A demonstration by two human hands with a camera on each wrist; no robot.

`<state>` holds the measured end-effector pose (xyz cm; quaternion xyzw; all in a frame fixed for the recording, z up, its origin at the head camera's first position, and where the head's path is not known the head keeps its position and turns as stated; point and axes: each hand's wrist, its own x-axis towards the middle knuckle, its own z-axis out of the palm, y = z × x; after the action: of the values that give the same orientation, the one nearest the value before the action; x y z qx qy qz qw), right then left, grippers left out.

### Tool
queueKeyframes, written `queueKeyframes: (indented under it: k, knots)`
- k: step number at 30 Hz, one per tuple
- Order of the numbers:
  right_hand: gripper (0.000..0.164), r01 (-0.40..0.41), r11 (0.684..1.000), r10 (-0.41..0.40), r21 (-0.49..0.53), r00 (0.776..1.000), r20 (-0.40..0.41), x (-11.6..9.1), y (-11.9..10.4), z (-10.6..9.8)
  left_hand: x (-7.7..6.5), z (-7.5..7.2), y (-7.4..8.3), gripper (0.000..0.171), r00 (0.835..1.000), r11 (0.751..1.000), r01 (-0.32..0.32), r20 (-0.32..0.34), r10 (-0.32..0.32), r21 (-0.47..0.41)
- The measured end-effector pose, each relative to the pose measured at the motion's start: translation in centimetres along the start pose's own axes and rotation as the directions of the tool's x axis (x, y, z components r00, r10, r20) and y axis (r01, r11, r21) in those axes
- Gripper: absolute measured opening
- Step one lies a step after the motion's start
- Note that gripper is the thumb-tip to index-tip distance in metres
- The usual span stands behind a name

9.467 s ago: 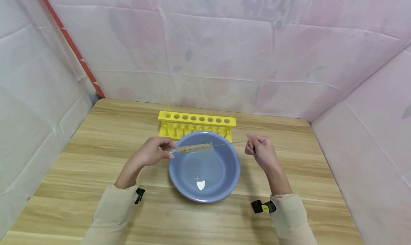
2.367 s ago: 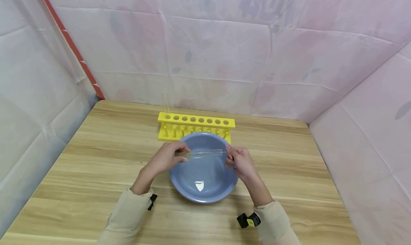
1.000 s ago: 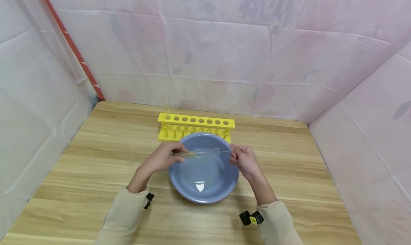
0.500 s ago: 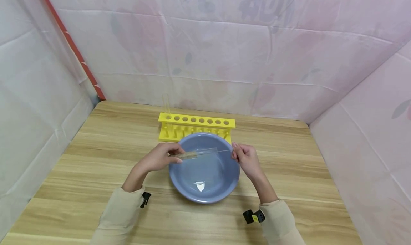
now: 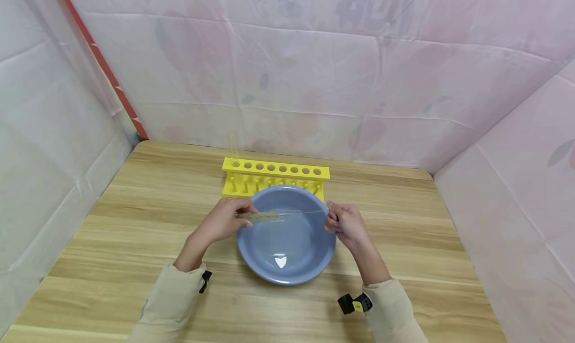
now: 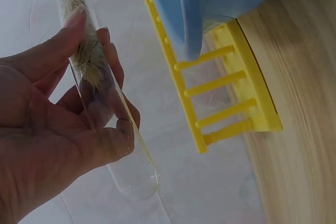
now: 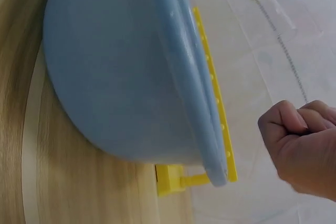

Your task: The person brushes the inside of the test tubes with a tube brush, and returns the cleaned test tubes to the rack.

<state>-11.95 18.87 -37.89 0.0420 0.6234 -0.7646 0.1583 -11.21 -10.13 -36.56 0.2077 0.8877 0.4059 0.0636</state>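
Above the blue basin (image 5: 287,282), my left hand (image 5: 220,222) holds a clear glass test tube (image 6: 131,177) nearly level, its mouth toward the right. In the left wrist view, thumb and fingers wrap the tube, whose rounded closed end pokes out below them. Inside the tube sits the pale bristle head of a test tube brush (image 6: 88,56). At the basin's right rim, my right hand (image 5: 348,224) grips the far end of the brush's wire. The right wrist view shows its twisted wire stem (image 7: 286,51) running from the tube to my curled fingers (image 7: 286,121).
Just behind the basin stands a yellow test tube rack (image 5: 276,168), partly hidden by it. A second clear test tube (image 5: 232,146) stands upright in the rack's leftmost hole. A bright reflection shows in the basin. Cloth-covered walls surround the wooden table (image 5: 179,178).
Since 9.5 s ago, the bristle head has gone from the tube's mouth to deeper inside, and my hands are closer together. Over the last second they have shifted slightly apart, drawing the brush back a little.
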Motion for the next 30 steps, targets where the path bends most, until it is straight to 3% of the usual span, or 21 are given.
queueKeyframes:
  k: [4,10,13,15,18,22,25,27,30]
  knots:
    - [0.045,0.111,0.985,-0.116,-0.13,0.993,-0.032,-0.1,0.1,-0.2,0.0,-0.3,-0.4,0.018,1.0,0.999,-0.018,0.019,0.019,-0.035]
    - [0.046,0.321,0.9,-0.331,-0.294,0.943,0.018,0.0,0.5,-1.0,-0.2,-1.0,-1.0,0.016,0.998,0.997,-0.007,0.063,0.012,-0.08]
    - [0.046,0.371,0.873,-0.374,-0.317,0.926,0.054,0.1,0.6,-1.4,-0.4,-1.2,-1.1,0.016,0.996,0.995,0.022,0.082,-0.015,-0.092]
    - [0.046,0.354,0.874,-0.359,-0.333,0.932,0.049,0.0,0.4,-1.4,-0.4,-1.3,-1.1,0.015,0.996,0.995,0.038,0.086,-0.03,-0.096]
    - [0.046,0.258,0.92,-0.269,-0.296,0.963,0.002,0.0,0.0,-1.4,-0.4,-1.1,-1.0,0.015,0.996,0.995,0.055,0.07,-0.05,-0.08]
    - [0.047,0.084,0.989,-0.088,-0.123,0.996,-0.027,0.0,-0.6,-1.3,-0.4,-0.8,-0.8,0.016,0.998,0.997,0.059,0.032,-0.058,-0.044]
    - [0.048,-0.014,1.0,0.014,-0.008,1.0,-0.007,0.0,-0.9,-1.5,-0.5,-0.6,-0.7,0.016,0.999,0.998,0.051,0.013,-0.05,-0.028]
    - [0.048,-0.041,0.999,0.041,0.025,0.999,0.005,0.0,-1.0,-1.7,-0.5,-0.5,-0.7,0.016,0.999,0.999,0.042,0.009,-0.042,-0.027]
    - [0.046,0.015,1.0,-0.015,-0.021,1.0,0.009,0.1,-0.9,-2.0,-0.4,-0.5,-0.9,0.016,0.999,0.998,0.037,0.019,-0.036,-0.051]
